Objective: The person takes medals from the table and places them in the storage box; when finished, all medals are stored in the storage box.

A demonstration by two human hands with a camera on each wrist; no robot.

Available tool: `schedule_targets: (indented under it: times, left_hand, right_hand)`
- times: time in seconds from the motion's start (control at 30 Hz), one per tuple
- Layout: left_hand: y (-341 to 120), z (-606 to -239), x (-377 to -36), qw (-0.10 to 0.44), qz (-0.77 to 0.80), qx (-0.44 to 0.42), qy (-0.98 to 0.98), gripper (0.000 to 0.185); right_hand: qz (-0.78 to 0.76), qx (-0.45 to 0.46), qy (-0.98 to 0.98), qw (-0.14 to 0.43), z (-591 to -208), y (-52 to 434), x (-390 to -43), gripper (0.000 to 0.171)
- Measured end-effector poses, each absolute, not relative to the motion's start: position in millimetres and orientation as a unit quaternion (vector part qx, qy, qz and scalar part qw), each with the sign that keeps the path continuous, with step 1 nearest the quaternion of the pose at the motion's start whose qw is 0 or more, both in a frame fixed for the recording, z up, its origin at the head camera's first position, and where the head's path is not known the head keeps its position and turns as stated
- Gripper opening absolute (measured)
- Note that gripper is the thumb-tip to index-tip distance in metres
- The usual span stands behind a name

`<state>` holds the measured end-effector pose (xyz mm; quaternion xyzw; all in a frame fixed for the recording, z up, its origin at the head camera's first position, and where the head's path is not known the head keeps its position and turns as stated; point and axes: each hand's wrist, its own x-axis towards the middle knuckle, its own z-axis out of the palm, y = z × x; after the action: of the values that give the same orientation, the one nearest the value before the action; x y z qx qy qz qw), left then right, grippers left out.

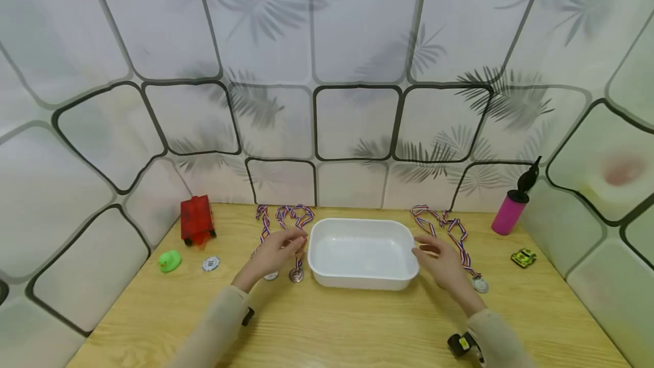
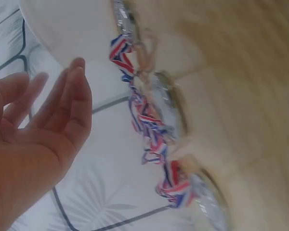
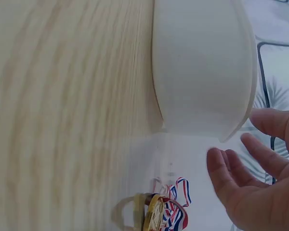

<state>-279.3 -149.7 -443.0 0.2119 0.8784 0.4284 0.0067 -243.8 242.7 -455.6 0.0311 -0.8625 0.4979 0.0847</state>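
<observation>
A white rectangular tub (image 1: 363, 277) sits empty in the middle of the wooden table (image 1: 357, 328). My left hand (image 1: 286, 246) hovers at its left end with fingers relaxed, holding nothing. Under and beside that hand lie medals on red, white and blue ribbons (image 1: 286, 217). The left wrist view shows the open palm (image 2: 43, 134) apart from the ribbons (image 2: 149, 120) and the tub (image 2: 72, 24). My right hand (image 1: 431, 251) is open at the tub's right end, over more ribboned medals (image 1: 452, 231). The right wrist view shows its spread fingers (image 3: 250, 178) near the tub's corner (image 3: 202, 62) and a gold medal (image 3: 156, 216).
A red toy (image 1: 196, 219), a green duck (image 1: 169, 260) and a small round chip (image 1: 210, 264) lie at the left. A pink pump bottle (image 1: 511, 209) and a yellow-green toy car (image 1: 523, 257) are at the right. Patterned walls close in the table on three sides.
</observation>
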Motion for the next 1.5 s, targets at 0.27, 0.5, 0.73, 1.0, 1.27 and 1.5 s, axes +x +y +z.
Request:
schedule_targets:
  times: [0.27,0.5,0.73,1.0,1.27,1.5]
  left_hand:
    - [-166,-450,-284,0.089,0.416,0.246,0.871,0.025]
    - [-167,-450,-287,0.141,0.375,0.249,0.882,0.036]
    - [-165,-451,-292,0.162,0.335,0.278,0.886,0.038]
    - [-163,-454,-294,0.178,0.311,0.319,0.878,0.024]
    - [-163,-456,-293,0.142,0.310,0.308,0.888,0.023]
    - [-166,-447,-298,0.102,0.368,0.276,0.882,0.022]
  right_hand:
    - [0.595,0.042,-0.801,-0.041,-457,254,-240,0.055]
    - [0.597,0.046,-0.799,-0.058,-458,256,-241,0.057]
    - [0.586,0.039,-0.807,-0.063,-456,254,-240,0.057]
    - [0.584,0.035,-0.809,-0.063,-454,250,-238,0.055]
    - [0.582,0.037,-0.810,-0.059,-456,251,-238,0.053]
    - [0.571,0.035,-0.818,-0.059,-455,250,-237,0.053]
